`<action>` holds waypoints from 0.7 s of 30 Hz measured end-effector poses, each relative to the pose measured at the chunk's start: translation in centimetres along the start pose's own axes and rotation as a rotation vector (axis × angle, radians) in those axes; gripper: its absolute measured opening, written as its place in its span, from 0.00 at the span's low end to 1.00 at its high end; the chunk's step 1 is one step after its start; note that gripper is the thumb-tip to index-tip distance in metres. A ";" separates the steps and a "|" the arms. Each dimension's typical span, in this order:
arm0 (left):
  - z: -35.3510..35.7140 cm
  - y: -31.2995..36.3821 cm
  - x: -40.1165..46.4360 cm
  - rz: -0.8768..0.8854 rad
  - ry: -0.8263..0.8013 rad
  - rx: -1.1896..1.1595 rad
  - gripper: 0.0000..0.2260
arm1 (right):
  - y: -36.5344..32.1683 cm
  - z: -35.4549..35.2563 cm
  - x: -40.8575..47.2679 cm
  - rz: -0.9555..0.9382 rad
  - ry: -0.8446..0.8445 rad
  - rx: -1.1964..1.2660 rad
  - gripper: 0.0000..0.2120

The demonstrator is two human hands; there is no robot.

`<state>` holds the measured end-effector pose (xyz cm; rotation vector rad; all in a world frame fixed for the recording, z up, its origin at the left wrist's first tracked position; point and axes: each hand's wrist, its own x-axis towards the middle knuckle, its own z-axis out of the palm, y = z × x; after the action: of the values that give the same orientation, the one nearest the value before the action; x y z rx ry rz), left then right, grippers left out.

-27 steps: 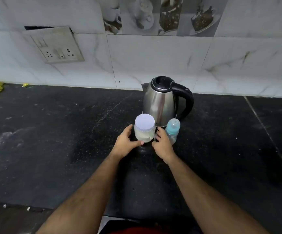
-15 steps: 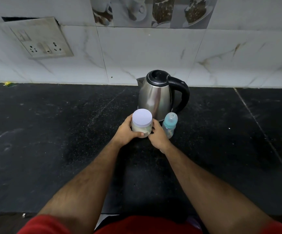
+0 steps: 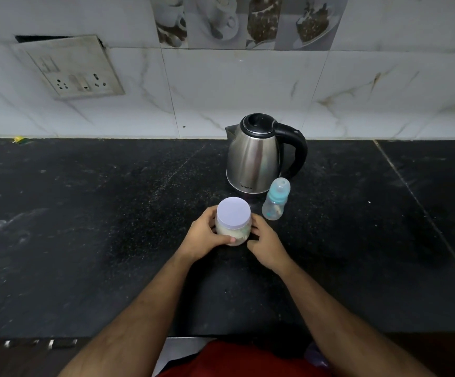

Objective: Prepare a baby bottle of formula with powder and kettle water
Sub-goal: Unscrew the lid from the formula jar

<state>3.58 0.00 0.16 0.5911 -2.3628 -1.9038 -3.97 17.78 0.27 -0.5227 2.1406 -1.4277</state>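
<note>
A: Honestly, your biggest hazard is the kettle (image 3: 253,156) standing just above the frame's centre on the black tabletop (image 3: 85,213). Its lid is down and whether the water is hot cannot be told, so a careless reach past it could tip it toward you.

B: And the baby bottle (image 3: 275,200)?

A: It stands upright just right of centre, near the kettle's base, cap on. It looks light, so a knock from your wrist would likely topple it.

B: What about the powder jar (image 3: 233,224)?

A: You hold it at centre frame, lid on: your left hand (image 3: 203,238) is wrapped around its side, your right hand (image 3: 267,246) loosely curled, fingertips against its other side. If the lid frees suddenly when you twist, powder may spill across the tabletop.
</note>
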 end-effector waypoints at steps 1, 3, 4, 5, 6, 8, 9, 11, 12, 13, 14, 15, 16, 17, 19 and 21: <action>-0.2 0.2 -0.5 0.000 -0.003 -0.004 0.38 | -0.1 0.2 -0.4 -0.012 0.001 0.014 0.34; -0.8 0.9 -1.3 0.008 -0.004 -0.020 0.38 | -0.3 0.4 -1.0 -0.043 -0.017 0.055 0.35; -1.1 1.4 -1.6 0.010 -0.007 -0.032 0.38 | -0.5 0.4 -1.3 -0.049 -0.039 0.085 0.36; -1.5 2.1 -1.8 0.011 -0.012 -0.046 0.39 | -0.8 0.5 -1.5 -0.056 -0.065 0.119 0.38; -1.8 2.7 -2.0 0.009 -0.020 -0.064 0.38 | -1.2 0.5 -1.6 -0.070 -0.085 0.146 0.40; -2.5 4.0 -2.3 0.007 -0.035 -0.095 0.35 | -2.3 0.5 -1.8 -0.103 -0.092 0.173 0.45; -2.8 4.6 -2.5 0.006 -0.045 -0.100 0.33 | -2.9 0.6 -1.9 -0.126 -0.089 0.186 0.46; -3.3 5.6 -2.8 0.018 -0.071 -0.093 0.32 | -4.3 0.8 -2.1 -0.167 -0.092 0.242 0.46; -3.4 6.0 -2.9 0.021 -0.081 -0.087 0.32 | -5.0 0.9 -2.2 -0.187 -0.098 0.275 0.43; -3.5 6.3 -2.9 0.019 -0.085 -0.076 0.31 | -5.6 0.9 -2.3 -0.204 -0.103 0.299 0.39; -3.6 6.6 -2.9 0.018 -0.085 -0.063 0.29 | -6.1 0.8 -2.5 -0.217 -0.104 0.307 0.35; -3.7 7.2 -3.0 0.020 -0.083 -0.046 0.26 | -6.8 0.6 -2.7 -0.223 -0.103 0.324 0.32; -3.7 7.7 -3.1 0.024 -0.067 -0.027 0.21 | -7.1 0.5 -2.9 -0.224 -0.104 0.338 0.30; -3.7 8.4 -3.1 0.039 -0.042 -0.007 0.18 | -7.6 0.3 -3.0 -0.220 -0.112 0.358 0.28; -3.9 9.8 -2.9 0.097 0.030 0.014 0.19 | -8.1 0.2 -3.3 -0.206 -0.142 0.379 0.27; -4.3 11.5 -2.4 0.167 0.028 -0.025 0.23 | -8.5 0.2 -3.6 -0.186 -0.163 0.395 0.29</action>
<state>4.01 -1.29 12.57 0.4020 -2.2880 -1.8385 -0.71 16.51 8.77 -0.6692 1.6605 -1.7876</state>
